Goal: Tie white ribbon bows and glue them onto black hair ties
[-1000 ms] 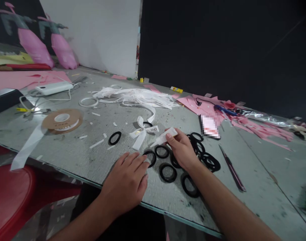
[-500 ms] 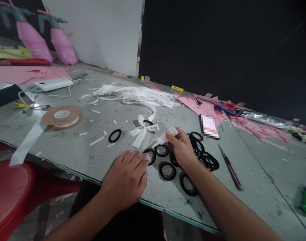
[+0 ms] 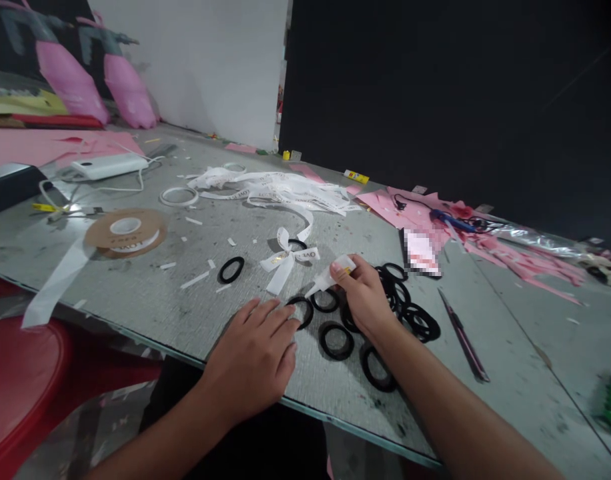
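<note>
My right hand (image 3: 363, 293) is closed round a small white glue bottle (image 3: 343, 268), tilted so its thin nozzle points down to the left. The tip is at the edge of a black ring (image 3: 308, 323), touching or just above it; I cannot tell which. My left hand (image 3: 258, 353) lies flat with fingers stretched out, fingertips at that ring's left side. Another black ring (image 3: 324, 301) lies beneath the bottle, and one more (image 3: 336, 341) sits nearer me. Beyond the hands, a white printed ribbon bow (image 3: 288, 258) rests against a black ring (image 3: 298, 245).
A heap of black rings (image 3: 415, 320) lies by my right forearm, with a craft knife (image 3: 463, 337) farther right. White ribbon strips (image 3: 285, 190) are piled behind. At left are a ribbon spool (image 3: 98, 233) and a red stool (image 3: 23, 380) below the table edge.
The whole view has shifted very slightly. Both hands and the glue bottle keep nearly the same place over the rings.
</note>
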### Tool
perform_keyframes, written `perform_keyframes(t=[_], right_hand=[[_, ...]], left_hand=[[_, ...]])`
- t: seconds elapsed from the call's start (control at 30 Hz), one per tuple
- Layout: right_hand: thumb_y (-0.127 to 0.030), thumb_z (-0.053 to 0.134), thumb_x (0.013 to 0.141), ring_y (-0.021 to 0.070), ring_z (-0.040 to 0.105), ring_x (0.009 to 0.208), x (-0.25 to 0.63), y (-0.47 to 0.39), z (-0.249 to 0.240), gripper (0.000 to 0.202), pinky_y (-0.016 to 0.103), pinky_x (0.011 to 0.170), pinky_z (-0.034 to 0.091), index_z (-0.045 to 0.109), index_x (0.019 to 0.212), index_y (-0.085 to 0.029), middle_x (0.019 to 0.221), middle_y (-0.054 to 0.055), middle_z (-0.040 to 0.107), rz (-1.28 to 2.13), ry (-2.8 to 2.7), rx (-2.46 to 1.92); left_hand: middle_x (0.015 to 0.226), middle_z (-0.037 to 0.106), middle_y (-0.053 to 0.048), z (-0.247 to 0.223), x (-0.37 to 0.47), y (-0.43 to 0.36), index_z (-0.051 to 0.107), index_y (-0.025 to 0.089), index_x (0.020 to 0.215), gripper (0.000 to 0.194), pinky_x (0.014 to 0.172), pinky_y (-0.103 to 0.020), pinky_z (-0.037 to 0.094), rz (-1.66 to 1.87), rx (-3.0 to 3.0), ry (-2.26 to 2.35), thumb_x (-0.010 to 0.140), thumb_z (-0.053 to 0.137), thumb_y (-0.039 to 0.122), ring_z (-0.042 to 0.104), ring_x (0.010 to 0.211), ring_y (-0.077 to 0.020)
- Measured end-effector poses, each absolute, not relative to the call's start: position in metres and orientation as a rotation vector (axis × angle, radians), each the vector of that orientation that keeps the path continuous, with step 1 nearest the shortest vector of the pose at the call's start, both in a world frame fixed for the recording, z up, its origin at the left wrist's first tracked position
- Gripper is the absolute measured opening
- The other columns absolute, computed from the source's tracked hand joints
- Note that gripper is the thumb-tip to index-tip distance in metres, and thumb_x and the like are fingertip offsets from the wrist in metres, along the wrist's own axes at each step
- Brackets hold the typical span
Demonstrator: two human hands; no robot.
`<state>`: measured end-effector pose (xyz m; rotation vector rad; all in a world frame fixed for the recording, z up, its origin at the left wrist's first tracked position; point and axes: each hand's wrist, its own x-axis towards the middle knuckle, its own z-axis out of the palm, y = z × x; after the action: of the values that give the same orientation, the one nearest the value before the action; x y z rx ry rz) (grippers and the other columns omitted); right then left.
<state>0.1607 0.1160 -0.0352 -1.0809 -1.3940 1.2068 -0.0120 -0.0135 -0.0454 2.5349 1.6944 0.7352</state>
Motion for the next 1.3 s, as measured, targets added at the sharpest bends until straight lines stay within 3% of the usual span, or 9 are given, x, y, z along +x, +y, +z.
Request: perform_keyframes(t=[1.3], right_hand=[[-0.05,0.072,0.074,0.0135,0.046,0.057,0.1603,0.12,-0.0422,0.034,0.028,0.054,0.036,0.055,0.071,-0.021,0.062,-0.003,0.052,1.18,-1.415,-1.119]], left_hand=[[0.129,0.065,-0.005,-0.0448,-0.0127,-0.0136,0.062,0.018,0.118,0.031,0.108,-0.052,0.038,0.716,2.53,1.684,0.091,0.05,0.024,0.054,0.123,-0.0282]])
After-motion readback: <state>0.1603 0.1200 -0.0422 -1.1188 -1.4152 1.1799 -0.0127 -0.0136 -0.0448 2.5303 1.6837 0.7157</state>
